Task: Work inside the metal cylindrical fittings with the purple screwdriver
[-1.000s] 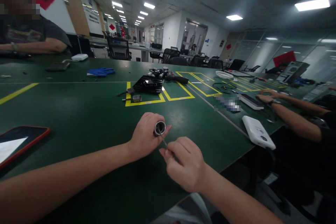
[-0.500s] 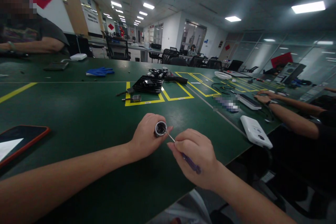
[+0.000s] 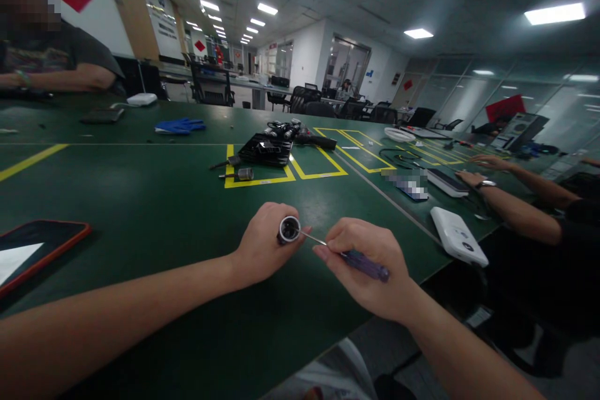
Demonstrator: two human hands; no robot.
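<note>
My left hand [image 3: 263, 242] is wrapped round a small dark cylinder [image 3: 289, 230] with a silver rim, its open end turned towards me. My right hand [image 3: 370, 259] grips a screwdriver [image 3: 363, 264] with a purple handle. The thin metal shaft points left, and its tip is at the cylinder's opening; how deep it reaches I cannot tell. Both hands are above the green table [image 3: 187, 219]. Beyond them, a similar metal cylinder [image 3: 245, 174] with a cable or pin lies inside a yellow tape outline, beside a shiny black bag [image 3: 266, 150].
A phone in a red case [image 3: 44, 250] lies at left, a blue glove [image 3: 179, 126] further back. A white device [image 3: 458, 235] sits near the right edge. One person [image 3: 60, 59] sits at far left; another person's arms [image 3: 520, 209] rest at right.
My right hand has shifted right and slightly up, and the screwdriver lies flatter, with more of its handle showing. At right, the other person's hands have moved a little apart.
</note>
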